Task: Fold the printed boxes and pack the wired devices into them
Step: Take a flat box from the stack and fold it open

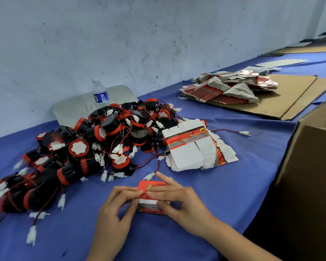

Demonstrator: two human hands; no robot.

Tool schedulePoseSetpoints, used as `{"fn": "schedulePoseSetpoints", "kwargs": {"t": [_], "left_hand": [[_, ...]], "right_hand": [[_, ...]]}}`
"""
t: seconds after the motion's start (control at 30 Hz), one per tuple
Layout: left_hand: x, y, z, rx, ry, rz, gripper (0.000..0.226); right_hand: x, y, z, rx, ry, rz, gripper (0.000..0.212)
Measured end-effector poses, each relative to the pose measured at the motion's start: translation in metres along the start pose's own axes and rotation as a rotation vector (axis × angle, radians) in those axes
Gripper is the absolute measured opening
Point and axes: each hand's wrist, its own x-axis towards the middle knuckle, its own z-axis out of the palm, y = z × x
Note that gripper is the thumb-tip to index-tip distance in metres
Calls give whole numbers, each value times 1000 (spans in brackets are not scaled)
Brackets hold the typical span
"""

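A small red and white printed box stands on the blue table near me, held between both hands. My left hand grips its left side, thumb on the red top flap. My right hand covers the right side, its fingers pressing on the top flap. A large heap of black and red wired devices with white connectors lies to the left and behind. A fanned stack of flat printed boxes lies just behind my hands to the right.
A water bottle stands at the wall behind the heap. A second pile of flat boxes rests on brown cardboard sheets far right. A big open cardboard carton stands at the right edge. The blue cloth covers the table.
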Motion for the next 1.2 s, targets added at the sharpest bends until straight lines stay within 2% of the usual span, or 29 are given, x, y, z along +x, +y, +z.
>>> {"fn": "schedulePoseSetpoints", "kwargs": {"t": [0.2, 0.43, 0.57, 0.7, 0.83, 0.93, 0.97, 1.0, 1.1, 1.2], "left_hand": [[0, 2, 4, 32, 59, -15, 20], [-1, 6, 9, 119, 61, 15, 17], [0, 5, 6, 72, 25, -13, 15], [-2, 2, 4, 0, -13, -82, 18], [-3, 1, 7, -32, -65, -114, 27], [-2, 0, 7, -25, -13, -137, 38], [-2, -1, 5, -40, 0, -167, 39], [0, -2, 6, -49, -3, -198, 40], [1, -6, 7, -31, -27, -243, 41], [1, -8, 8, -29, -46, -302, 40]], "right_hand": [[4, 2, -11, -89, -115, -33, 31], [7, -1, -12, -65, -36, 28, 28], [7, -1, -14, -192, -121, -57, 28], [4, 5, -23, -437, -263, -136, 38], [-4, 4, -19, -336, -181, -76, 37], [-13, 5, -19, -372, 20, -150, 37], [-16, 4, -21, -300, 142, -106, 38], [-22, -1, -26, -119, 300, 5, 39], [-25, -22, -53, 707, 671, 270, 34], [-20, -50, -119, 1251, 917, 231, 26]]}}
